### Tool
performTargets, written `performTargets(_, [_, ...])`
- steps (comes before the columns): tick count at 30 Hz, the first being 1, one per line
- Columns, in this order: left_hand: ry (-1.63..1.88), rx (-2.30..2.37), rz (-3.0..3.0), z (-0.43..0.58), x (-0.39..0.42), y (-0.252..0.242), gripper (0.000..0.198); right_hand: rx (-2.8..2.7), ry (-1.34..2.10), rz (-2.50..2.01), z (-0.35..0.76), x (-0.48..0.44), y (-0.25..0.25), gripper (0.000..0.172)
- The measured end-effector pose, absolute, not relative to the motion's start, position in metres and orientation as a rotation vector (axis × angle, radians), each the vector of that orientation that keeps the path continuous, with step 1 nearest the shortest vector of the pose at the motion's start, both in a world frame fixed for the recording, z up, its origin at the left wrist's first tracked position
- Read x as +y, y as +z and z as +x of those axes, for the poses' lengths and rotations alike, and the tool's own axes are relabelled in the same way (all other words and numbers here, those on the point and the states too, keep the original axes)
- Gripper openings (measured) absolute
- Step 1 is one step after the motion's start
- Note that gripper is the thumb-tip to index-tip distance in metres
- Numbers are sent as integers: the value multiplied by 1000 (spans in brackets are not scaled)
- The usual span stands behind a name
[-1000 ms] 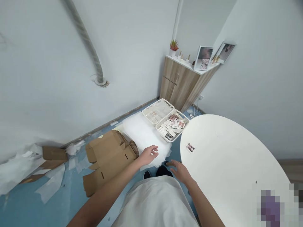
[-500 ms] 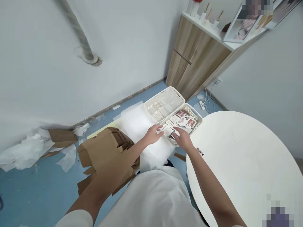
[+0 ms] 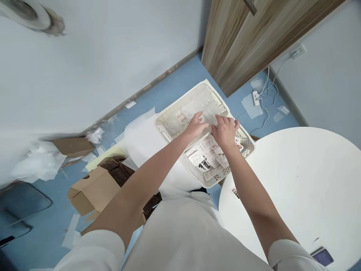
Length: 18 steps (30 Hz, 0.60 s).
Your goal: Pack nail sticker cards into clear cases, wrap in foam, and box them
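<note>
My left hand [image 3: 196, 127] is over the near side of the far cream basket [image 3: 180, 110], thumb and fingers apart, with nothing visible in it. Clear plastic pieces [image 3: 194, 107] lie inside that basket. My right hand [image 3: 225, 131] is above the seam where the two baskets meet, its fingers bent but spread; what its fingertips touch is hidden. Below it, the near cream basket [image 3: 208, 184] holds many small printed cards [image 3: 210, 148], some showing dark or reddish nail shapes. My right wrist covers part of these cards.
A round white table [image 3: 296, 169] stands at right, with a dark-screened device [image 3: 323, 256] and a small patterned piece [image 3: 235, 193] on it. Cardboard boxes [image 3: 96, 188] and white wrapping [image 3: 146, 139] lie at left. A wooden cabinet [image 3: 234, 45] and power strip [image 3: 255, 98] are beyond.
Both hands have moved from the cards in the near basket toward the far basket. The white card between my hands is no longer there. The view has tilted down and come closer.
</note>
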<state>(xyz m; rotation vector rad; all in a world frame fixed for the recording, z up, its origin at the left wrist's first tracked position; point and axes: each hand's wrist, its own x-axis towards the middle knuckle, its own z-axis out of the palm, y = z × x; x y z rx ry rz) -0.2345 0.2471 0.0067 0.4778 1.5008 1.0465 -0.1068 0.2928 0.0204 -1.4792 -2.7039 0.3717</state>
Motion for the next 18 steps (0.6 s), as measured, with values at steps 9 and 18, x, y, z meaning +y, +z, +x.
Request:
performTargets(9, [1053,1537,690,-244,265,-39,68,-2724,364,-1544,-131,311,-3,19])
performTargets(18, [1098,1678,851,-247,241,-12,63,-2670,538,-1424,-122,301,4,27])
